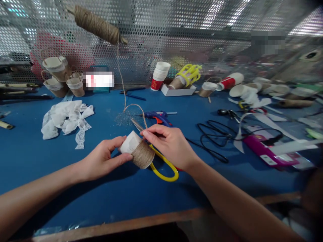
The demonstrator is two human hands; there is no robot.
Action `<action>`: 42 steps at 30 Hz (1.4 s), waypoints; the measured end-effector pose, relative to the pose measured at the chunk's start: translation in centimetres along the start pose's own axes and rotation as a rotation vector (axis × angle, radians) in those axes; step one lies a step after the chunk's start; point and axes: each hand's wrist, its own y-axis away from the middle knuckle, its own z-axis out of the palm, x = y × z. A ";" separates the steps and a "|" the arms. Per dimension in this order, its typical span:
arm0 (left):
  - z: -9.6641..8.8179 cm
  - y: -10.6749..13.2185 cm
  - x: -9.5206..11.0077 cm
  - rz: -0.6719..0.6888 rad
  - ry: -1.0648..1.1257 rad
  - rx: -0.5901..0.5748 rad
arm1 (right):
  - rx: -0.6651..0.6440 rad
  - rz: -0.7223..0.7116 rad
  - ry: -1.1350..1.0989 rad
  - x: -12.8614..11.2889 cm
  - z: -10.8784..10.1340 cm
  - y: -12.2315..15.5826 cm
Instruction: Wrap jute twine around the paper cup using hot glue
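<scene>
My left hand (107, 156) is closed round the white end of a small paper cup (129, 144). Brown twine is wound round the cup's other half (143, 155), and the cup lies tilted on its side above the table. At the cup's edge my right hand (169, 143) pinches the twine (144, 118), which loops back toward a hanging spool (97, 25). Scissors with yellow handles (165, 171) lie beneath the cup and my right hand, their blades pointing away from me. Just beyond sits a blue glue gun (157, 115), partly hidden by my right hand.
White lace (67, 117) lies in a heap at left, below twine-wrapped cups (56, 85). Stacked paper cups (160, 75) and a white box (178, 90) stand at the back. A black cable (214, 141) and a purple power strip (267, 151) lie at right. Perforated metal rises behind.
</scene>
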 end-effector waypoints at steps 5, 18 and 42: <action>0.1 0.0 0.0 0.043 -0.048 -0.002 | -0.029 -0.036 0.047 0.4 0.1 0.2; -0.2 0.1 -0.3 0.138 -0.063 0.048 | -0.127 -0.259 0.158 0.1 -0.1 0.9; 0.7 -0.2 0.6 -0.174 0.064 0.061 | -0.084 -0.483 0.498 0.9 2.3 2.2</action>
